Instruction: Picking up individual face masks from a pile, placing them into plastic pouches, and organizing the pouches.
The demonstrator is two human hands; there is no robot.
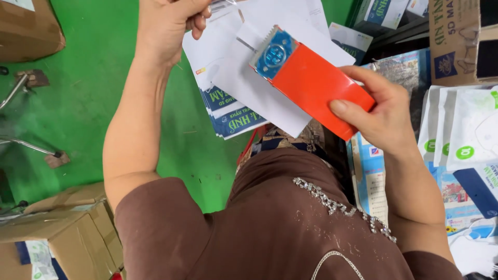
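Note:
My right hand (381, 111) grips the near end of a flat red packet (314, 83) with a blue patterned top, held tilted above my lap. My left hand (168, 23) is raised at the top of the view, its fingers closed on the edge of a clear plastic bag (223, 6), which is mostly cut off by the frame. Behind the red packet hang white flat cartons (249, 83), fanned out, with blue-printed flat cartons (233, 116) beneath them. Whether my left hand also holds these cartons is hidden.
A green floor (93, 103) lies at the left, with cardboard boxes (67, 223) near my left side and another box (28, 28) at the top left. Metal legs (31, 148) stand at the far left. White mask packs (467, 129) and blue cartons pile at the right.

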